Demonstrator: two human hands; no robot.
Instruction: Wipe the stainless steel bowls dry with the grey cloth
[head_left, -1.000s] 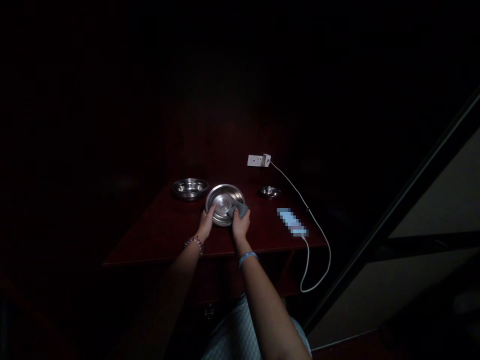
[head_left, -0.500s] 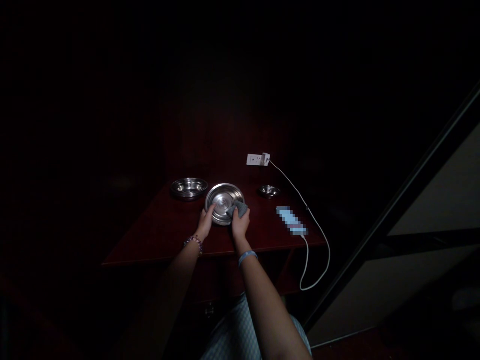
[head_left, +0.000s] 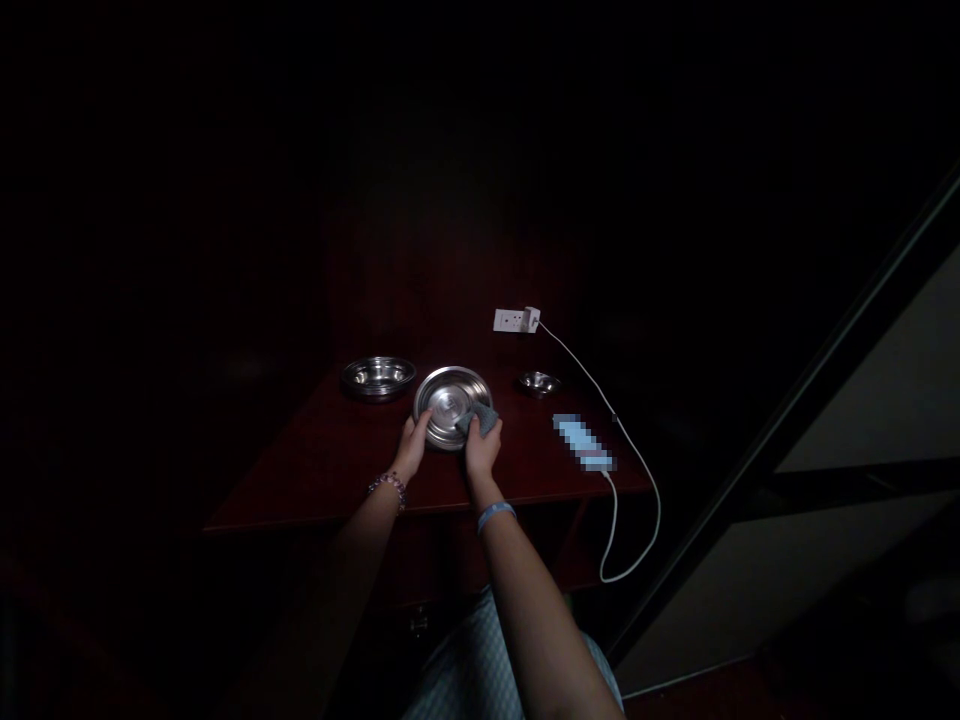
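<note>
The steel bowl (head_left: 448, 402), probably light, rigid and slippery, is tilted above the bench (head_left: 330, 480). Left hand (head_left: 409, 450) grips its rim, a sound hold; right hand (head_left: 482, 450) pinches rim and grey cloth (head_left: 486, 420). Bowl-to-bench contact is unclear.

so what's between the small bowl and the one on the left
The held bowl, with the left hand at its rim and the right hand holding a cloth against it, slightly nearer the person, in the head view.
</note>
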